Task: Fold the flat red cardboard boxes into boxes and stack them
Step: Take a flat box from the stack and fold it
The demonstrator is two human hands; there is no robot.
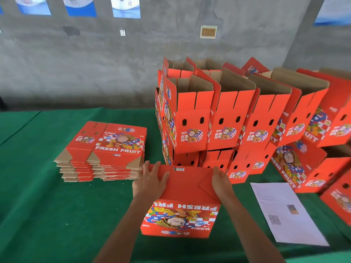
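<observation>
A red cardboard box stands upside down on the green table in front of me, its folded bottom flaps facing up and its "FRESH FRUIT" print inverted. My left hand lies flat on the left part of those flaps, fingers straight. On the right edge of the flaps rests my right hand, fingers extended along the side. A stack of several flat red boxes lies to the left. Folded open-topped boxes are stacked in rows behind and to the right.
A white printed sheet lies on the green cloth right of the box. More folded boxes lean at the far right. A grey wall with posters stands behind the table.
</observation>
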